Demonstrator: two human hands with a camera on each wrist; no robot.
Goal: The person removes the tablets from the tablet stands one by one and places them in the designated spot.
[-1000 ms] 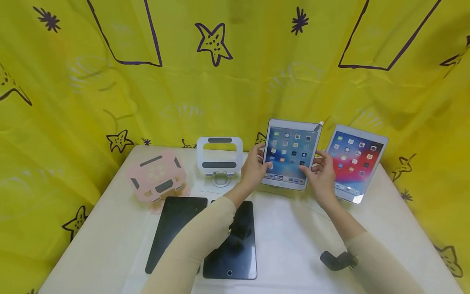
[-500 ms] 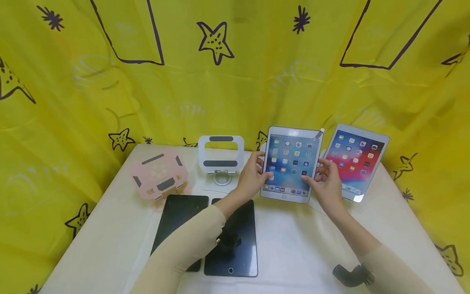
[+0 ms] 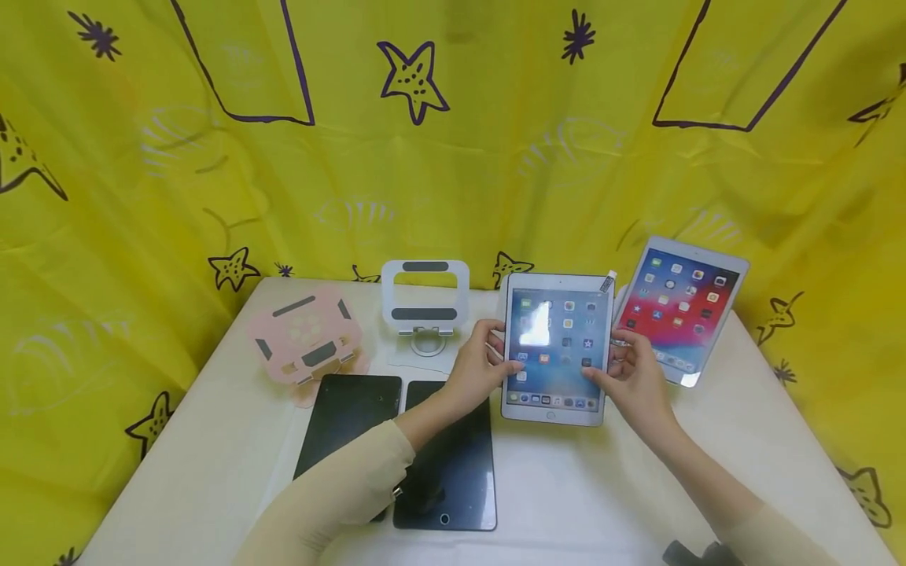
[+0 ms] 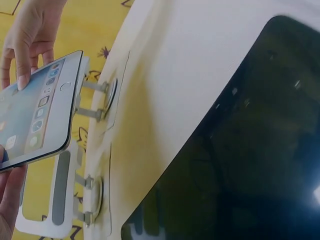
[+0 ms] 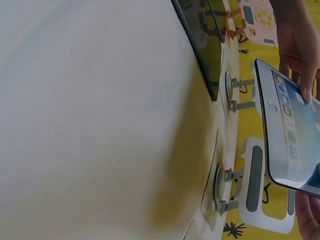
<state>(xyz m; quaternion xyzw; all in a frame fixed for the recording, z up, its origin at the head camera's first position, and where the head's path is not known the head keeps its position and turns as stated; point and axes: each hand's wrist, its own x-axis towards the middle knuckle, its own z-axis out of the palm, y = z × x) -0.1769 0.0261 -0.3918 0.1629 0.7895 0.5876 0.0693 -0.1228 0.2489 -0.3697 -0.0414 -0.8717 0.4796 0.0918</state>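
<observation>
A white-framed tablet [image 3: 559, 381] with a lit home screen is gripped upright, tilted back, between both hands. My left hand [image 3: 484, 363] holds its left edge, thumb on the screen. On the opposite edge my right hand [image 3: 639, 376] grips it the same way. A small white-and-black tab [image 3: 608, 281] sticks up at its top right corner. Behind the tablet is a white stand [image 5: 251, 190], mostly hidden in the head view. Both wrist views show the tablet's lower edge raised off the table and apart from the stand.
Another lit tablet [image 3: 683, 306] leans on a stand at the right. A white stand [image 3: 425, 314] and a pink stand [image 3: 306, 338] stand at the left. Two dark tablets [image 3: 446, 472] lie flat in front. A yellow curtain [image 3: 453, 173] hangs behind the white table [image 3: 177, 440].
Both hands have brought the tablet down and toward me, away from the stand behind it. A white glare patch now shows on its screen. The other tablets and stands stay put.
</observation>
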